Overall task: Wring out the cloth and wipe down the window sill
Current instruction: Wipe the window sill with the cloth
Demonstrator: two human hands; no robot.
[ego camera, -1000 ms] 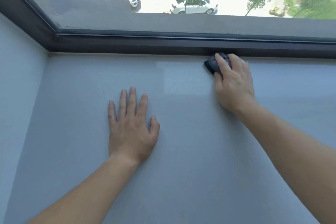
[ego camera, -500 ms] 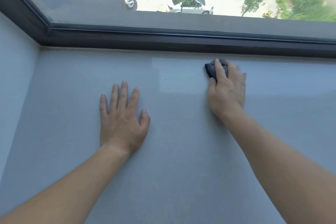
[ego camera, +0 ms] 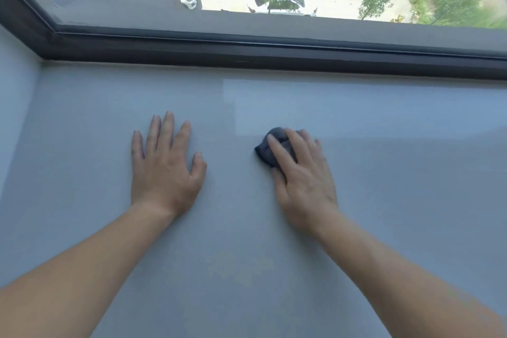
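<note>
Head view looks down on a broad window sill [ego camera: 247, 269], a flat, smooth, matte grey-blue slab that runs out beyond both hands on every side; a paler rectangular patch of light lies on it just ahead of the right hand. Ahead of both hands, at the sill's far edge, a dark window frame [ego camera: 274, 56] crosses from left to right as a straight, hard-edged band with a thin glossy line along it. To the left of the left hand a plain pale side wall [ego camera: 13, 96] rises from the sill.

Left hand [ego camera: 164, 170] lies flat, palm down on the bare sill, fingers straight and slightly spread, thumb angled out toward the right hand; it holds nothing.

Right hand [ego camera: 304, 178] lies palm down beside it, the two well apart, its fingers bent over and pressing on the cloth [ego camera: 270, 151]. That cloth is a small, dark grey, soft wad, bunched into a rounded lump with folds, so no clear long axis can be told. It sits on the sill under the right fingertips, bulging out toward the left hand, well short of the window frame.
</note>
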